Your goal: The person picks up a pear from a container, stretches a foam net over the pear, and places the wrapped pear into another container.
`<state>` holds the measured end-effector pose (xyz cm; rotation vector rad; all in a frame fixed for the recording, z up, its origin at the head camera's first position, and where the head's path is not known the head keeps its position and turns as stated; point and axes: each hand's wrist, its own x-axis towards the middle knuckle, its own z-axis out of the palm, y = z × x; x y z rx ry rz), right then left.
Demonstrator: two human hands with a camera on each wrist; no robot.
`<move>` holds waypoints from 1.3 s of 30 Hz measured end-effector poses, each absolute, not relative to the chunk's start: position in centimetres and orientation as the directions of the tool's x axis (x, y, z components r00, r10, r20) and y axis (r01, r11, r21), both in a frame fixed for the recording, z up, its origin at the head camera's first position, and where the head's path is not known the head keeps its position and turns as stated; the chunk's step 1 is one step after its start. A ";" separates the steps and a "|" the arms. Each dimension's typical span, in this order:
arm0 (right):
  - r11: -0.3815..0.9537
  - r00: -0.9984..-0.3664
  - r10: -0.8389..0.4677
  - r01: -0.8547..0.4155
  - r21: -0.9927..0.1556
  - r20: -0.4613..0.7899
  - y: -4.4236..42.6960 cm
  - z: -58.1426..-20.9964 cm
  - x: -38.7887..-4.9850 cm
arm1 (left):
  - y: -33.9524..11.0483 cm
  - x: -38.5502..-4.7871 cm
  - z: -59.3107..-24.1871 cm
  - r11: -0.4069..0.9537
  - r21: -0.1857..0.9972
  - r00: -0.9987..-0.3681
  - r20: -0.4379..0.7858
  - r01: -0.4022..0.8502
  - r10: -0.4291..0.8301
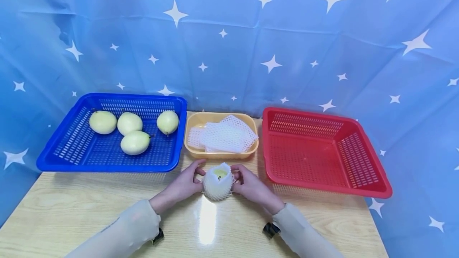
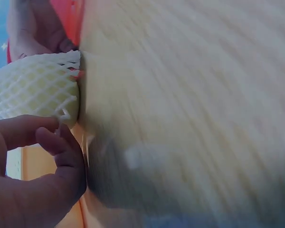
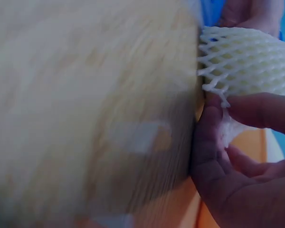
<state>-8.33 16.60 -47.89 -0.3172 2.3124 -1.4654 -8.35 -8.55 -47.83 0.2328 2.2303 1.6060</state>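
A pale yellow-green pear (image 1: 220, 172) stands on the table inside a white foam net sleeve (image 1: 217, 190), its stem and top showing through the sleeve's open upper end. At its left side, my left hand (image 1: 187, 180) pinches the net's lower edge between thumb and fingers, seen close up in the left wrist view (image 2: 35, 166). Opposite it, my right hand (image 1: 252, 186) pinches a strand of the sleeve's lower edge, which the right wrist view shows stretched out from the pear. The net covers most of the fruit.
To the left a blue basket (image 1: 107, 168) holds several pears (image 1: 135, 143). Behind the hands, a yellow tray (image 1: 218, 155) carries white foam nets (image 1: 226, 134). A red basket (image 1: 305, 158) stands at the right. A starry blue curtain (image 1: 229, 51) hangs behind the wooden table (image 1: 89, 206).
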 end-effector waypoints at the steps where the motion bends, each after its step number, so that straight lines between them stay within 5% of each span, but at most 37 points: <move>1: 0.470 -0.906 -0.383 -0.022 -0.882 -0.181 16.5 -47.9 -8.3 | -8.4 -8.4 -47.9 0.371 0.928 -0.922 -0.177 -0.039 0.345; 12: 0.710 -0.925 -0.377 -0.257 -0.656 -0.045 15.6 -46.9 -8.5 | -7.7 -8.3 -47.9 0.660 0.688 -0.921 0.032 0.303 0.389; 29: 0.524 -0.859 -0.494 -0.169 -0.835 -0.137 17.2 -44.8 -7.6 | -8.7 -7.6 -45.8 0.578 0.745 -0.856 -0.018 0.333 0.517; 39: 0.574 -0.840 -0.532 -0.267 -0.774 -0.104 16.8 -45.4 -7.8 | -8.2 -8.4 -46.6 0.485 0.792 -0.803 0.011 0.370 0.595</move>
